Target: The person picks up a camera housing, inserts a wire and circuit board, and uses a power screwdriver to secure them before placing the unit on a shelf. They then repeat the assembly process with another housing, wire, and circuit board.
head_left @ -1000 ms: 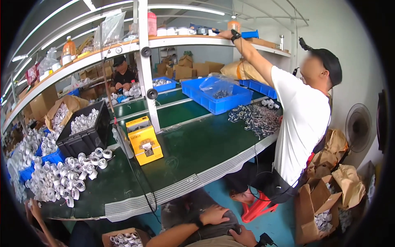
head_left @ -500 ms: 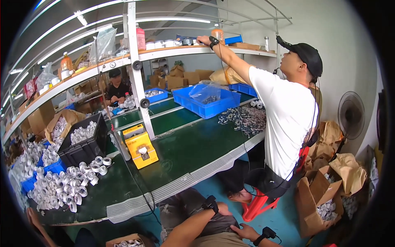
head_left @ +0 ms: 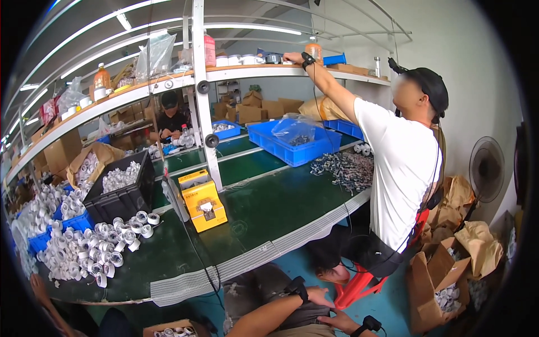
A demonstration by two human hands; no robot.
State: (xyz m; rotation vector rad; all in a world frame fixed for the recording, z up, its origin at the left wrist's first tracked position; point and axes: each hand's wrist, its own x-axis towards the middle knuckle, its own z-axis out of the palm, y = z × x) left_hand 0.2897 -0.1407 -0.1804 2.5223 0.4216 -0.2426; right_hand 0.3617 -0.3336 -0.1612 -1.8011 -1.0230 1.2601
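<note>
My left hand (head_left: 319, 296), a black band on its wrist, hovers over my lap with its fingers stretched out and nothing in them. Close below it, my right hand (head_left: 341, 321) has its thumb apart from the fingers; it too holds nothing. Beneath both are my grey trousers (head_left: 269, 283). On the green workbench (head_left: 264, 208) in front of me stands an open yellow box (head_left: 203, 209). A heap of small white cylindrical parts (head_left: 92, 253) covers the bench's left end, beside a black crate (head_left: 120, 194) of similar pieces.
To the right, a co-worker in a white shirt (head_left: 398, 163) reaches to the overhead shelf (head_left: 247, 73). Blue bins (head_left: 295, 147) and a pile of small dark parts (head_left: 342, 168) lie farther along. A red stool (head_left: 359, 286), cardboard box (head_left: 424, 292) and fan (head_left: 487, 168) stand right; a cable hangs down the bench.
The whole scene has shifted slightly right in view. My left hand has moved closer to my right, its fingers now extended. The co-worker's arm stays raised to the shelf.
</note>
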